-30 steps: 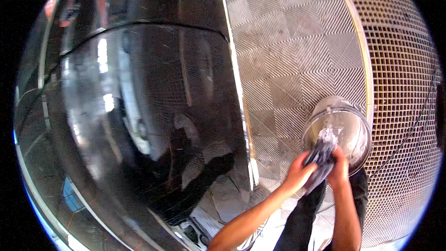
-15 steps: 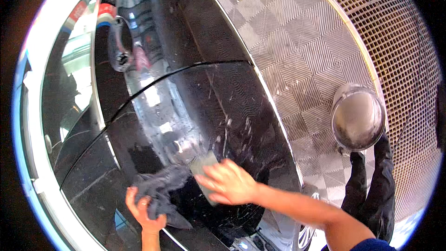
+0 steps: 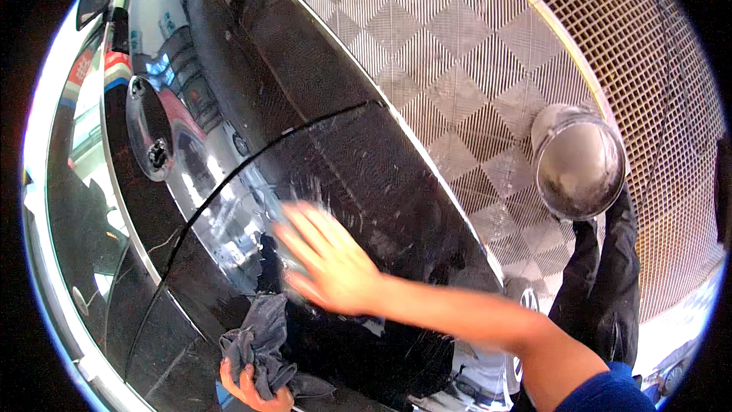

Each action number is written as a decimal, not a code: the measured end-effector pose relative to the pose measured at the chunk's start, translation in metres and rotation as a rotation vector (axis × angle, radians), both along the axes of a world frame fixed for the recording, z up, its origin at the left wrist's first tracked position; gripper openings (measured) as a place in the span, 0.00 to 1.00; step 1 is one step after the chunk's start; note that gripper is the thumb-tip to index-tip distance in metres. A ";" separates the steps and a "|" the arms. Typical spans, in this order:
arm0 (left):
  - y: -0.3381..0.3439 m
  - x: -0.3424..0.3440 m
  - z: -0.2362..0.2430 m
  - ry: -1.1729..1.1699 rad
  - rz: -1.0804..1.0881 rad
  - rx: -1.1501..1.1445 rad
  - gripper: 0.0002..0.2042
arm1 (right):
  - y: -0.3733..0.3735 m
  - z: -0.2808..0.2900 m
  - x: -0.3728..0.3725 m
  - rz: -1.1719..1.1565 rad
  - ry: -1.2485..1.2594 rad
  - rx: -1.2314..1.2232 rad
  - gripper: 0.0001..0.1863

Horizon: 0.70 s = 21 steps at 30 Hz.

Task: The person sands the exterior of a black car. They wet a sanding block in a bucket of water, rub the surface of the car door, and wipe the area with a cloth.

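Note:
My right hand (image 3: 328, 259) lies flattened, with fingers spread, over a grey-green pad (image 3: 290, 258) on the wet black car panel (image 3: 381, 206); the hand is motion-blurred and hides most of the pad. At the lower left, my left hand (image 3: 255, 393) grips a crumpled dark grey cloth (image 3: 259, 336) against the car. Up and left of my hands, beyond a dark seam, is a door handle (image 3: 149, 130) below the window (image 3: 84, 244).
On the right, a metal bucket (image 3: 579, 168) is beside legs in dark trousers (image 3: 614, 282) on grey chequered tiles (image 3: 465, 84). A grid grating (image 3: 656, 69) runs along the far right. A wheel (image 3: 522, 305) shows below the car's edge.
My hands have left the bucket, where they held the cloth, for the car. Since half a second ago my right hand has slid up and left, while my left hand sits lower in the picture.

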<state>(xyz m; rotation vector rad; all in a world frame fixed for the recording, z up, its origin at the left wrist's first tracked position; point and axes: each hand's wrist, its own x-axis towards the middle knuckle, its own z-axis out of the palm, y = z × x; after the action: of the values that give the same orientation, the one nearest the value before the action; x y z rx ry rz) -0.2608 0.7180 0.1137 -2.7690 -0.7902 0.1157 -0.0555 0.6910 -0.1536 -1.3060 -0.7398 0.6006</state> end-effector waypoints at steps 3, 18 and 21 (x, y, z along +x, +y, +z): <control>0.010 0.006 -0.002 0.067 -0.081 0.088 0.23 | 0.082 0.035 0.025 -0.174 0.031 0.032 0.40; -0.013 0.047 0.007 0.253 0.095 -0.004 0.22 | 0.002 -0.109 -0.029 -0.094 0.139 -0.269 0.38; -0.022 0.046 0.009 0.262 0.164 0.025 0.21 | -0.102 -0.068 -0.073 0.238 0.238 -0.247 0.43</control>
<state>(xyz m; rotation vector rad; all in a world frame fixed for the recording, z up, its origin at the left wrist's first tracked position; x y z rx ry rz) -0.2145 0.6958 0.1228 -2.5898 -0.9365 0.4845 -0.1285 0.5887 -0.2214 -1.3506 -0.6413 1.0478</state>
